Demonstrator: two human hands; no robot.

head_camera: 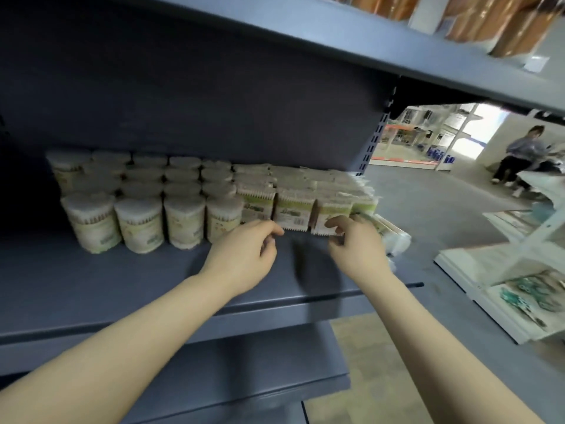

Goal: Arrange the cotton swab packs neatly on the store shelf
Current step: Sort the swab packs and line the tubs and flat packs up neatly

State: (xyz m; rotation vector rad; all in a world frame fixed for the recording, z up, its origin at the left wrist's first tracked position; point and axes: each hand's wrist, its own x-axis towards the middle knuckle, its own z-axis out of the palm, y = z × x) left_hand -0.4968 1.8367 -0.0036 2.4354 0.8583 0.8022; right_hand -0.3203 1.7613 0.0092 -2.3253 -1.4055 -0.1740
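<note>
Square cotton swab packs point(293, 209) with green labels stand in rows at the right of the grey shelf point(153, 280). Round swab tubs point(140, 224) fill the left part. My left hand point(244, 255) hovers in front of the front row with its fingers curled, the fingertips at the base of one square pack. My right hand point(357, 243) grips the front right square pack point(328, 218) at its lower edge. More packs point(394, 237) lie tipped over at the shelf's right end, behind that hand.
The upper shelf board point(367, 41) hangs close overhead with copper-coloured goods on it. A lower shelf point(214, 377) juts out below. To the right are a white display rack point(519, 286) and, farther off, a seated person point(519, 157).
</note>
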